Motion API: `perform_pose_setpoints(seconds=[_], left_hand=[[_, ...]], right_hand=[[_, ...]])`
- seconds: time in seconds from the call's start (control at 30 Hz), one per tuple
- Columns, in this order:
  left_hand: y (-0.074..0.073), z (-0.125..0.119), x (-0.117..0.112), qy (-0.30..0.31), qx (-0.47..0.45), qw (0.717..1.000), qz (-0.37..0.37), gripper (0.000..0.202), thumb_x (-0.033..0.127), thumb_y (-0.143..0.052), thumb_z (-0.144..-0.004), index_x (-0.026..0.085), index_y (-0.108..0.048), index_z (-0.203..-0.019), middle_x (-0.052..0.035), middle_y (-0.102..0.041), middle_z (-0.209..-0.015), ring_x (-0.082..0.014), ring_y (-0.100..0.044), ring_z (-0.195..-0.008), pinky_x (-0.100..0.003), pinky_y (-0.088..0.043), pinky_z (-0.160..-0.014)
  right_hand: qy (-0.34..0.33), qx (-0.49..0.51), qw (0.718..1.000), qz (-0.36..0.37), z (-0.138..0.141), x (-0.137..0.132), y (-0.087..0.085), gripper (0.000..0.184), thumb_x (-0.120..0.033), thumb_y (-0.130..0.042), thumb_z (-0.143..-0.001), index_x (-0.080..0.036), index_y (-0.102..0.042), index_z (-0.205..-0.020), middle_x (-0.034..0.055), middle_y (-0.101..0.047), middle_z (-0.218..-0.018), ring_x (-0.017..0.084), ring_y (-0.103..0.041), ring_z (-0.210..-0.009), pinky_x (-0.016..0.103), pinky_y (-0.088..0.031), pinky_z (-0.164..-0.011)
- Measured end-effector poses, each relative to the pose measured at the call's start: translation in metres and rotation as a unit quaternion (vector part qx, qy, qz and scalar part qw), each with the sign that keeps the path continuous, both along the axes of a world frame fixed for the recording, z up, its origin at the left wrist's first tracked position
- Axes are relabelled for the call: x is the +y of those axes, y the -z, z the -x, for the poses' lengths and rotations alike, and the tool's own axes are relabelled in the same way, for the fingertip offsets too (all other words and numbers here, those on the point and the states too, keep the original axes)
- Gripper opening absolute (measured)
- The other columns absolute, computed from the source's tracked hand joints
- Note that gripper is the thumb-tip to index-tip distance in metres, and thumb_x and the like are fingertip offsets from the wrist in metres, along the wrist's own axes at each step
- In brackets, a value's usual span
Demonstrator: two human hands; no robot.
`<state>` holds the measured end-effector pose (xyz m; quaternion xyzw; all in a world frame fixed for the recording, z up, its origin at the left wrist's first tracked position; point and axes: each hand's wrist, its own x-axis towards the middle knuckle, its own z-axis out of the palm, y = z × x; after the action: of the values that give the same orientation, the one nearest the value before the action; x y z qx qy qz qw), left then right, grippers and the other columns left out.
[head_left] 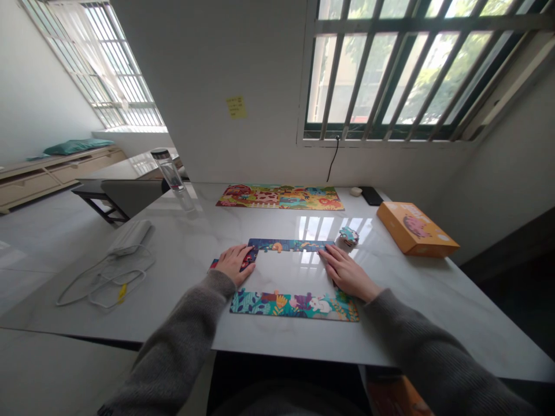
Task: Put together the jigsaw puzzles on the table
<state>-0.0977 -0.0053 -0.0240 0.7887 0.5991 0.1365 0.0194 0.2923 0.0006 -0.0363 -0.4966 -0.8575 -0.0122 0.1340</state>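
A jigsaw border frame lies on the white table: a dark blue top strip and a colourful bottom strip with a bare middle. My left hand rests flat with fingers stretched over the frame's left side, covering red pieces. My right hand lies flat and open on the frame's right side, fingertips at the top strip's right end. A small pile of loose pieces sits just beyond my right hand. Both arms wear grey sleeves.
A finished farm puzzle lies at the table's far side. An orange box sits at the right, a black phone behind it. A clear bottle and a white adapter with cable stand at the left.
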Motion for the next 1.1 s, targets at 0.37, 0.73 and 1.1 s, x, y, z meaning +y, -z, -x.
perform_pose_setpoints(seconds=[0.37,0.73,1.1], left_hand=[[-0.013,-0.015,-0.001,-0.047,0.061,0.997,-0.012,0.040,0.043,-0.054,-0.093,0.032,-0.062,-0.130,-0.0088,-0.056,-0.115,-0.0287,-0.050,-0.110,-0.042,-0.040,-0.093],[-0.012,-0.015,0.000,-0.064,0.058,0.996,-0.021,0.042,0.042,-0.053,-0.093,0.028,-0.061,-0.131,-0.0096,-0.059,-0.117,-0.0296,-0.051,-0.111,-0.043,-0.040,-0.092],[-0.006,0.001,-0.016,-0.086,-0.003,0.996,-0.028,0.046,0.042,-0.062,-0.086,0.023,-0.058,-0.128,-0.0088,-0.064,-0.119,-0.0310,-0.054,-0.112,-0.044,-0.041,-0.093]], right_hand=[[-0.006,0.018,1.000,-0.022,-0.004,0.004,0.008,0.050,-0.032,-0.037,-0.101,-0.018,-0.049,-0.147,0.0135,-0.043,-0.155,0.030,-0.037,-0.145,0.049,-0.034,-0.119],[-0.002,0.005,1.000,-0.004,-0.002,0.003,0.005,0.051,-0.031,-0.036,-0.101,-0.016,-0.048,-0.148,0.0154,-0.041,-0.156,0.031,-0.035,-0.146,0.050,-0.034,-0.119],[-0.028,0.049,0.998,-0.017,0.018,-0.004,-0.023,0.052,-0.041,-0.043,-0.100,-0.018,-0.046,-0.147,0.0160,-0.040,-0.154,0.032,-0.035,-0.143,0.053,-0.035,-0.116]])
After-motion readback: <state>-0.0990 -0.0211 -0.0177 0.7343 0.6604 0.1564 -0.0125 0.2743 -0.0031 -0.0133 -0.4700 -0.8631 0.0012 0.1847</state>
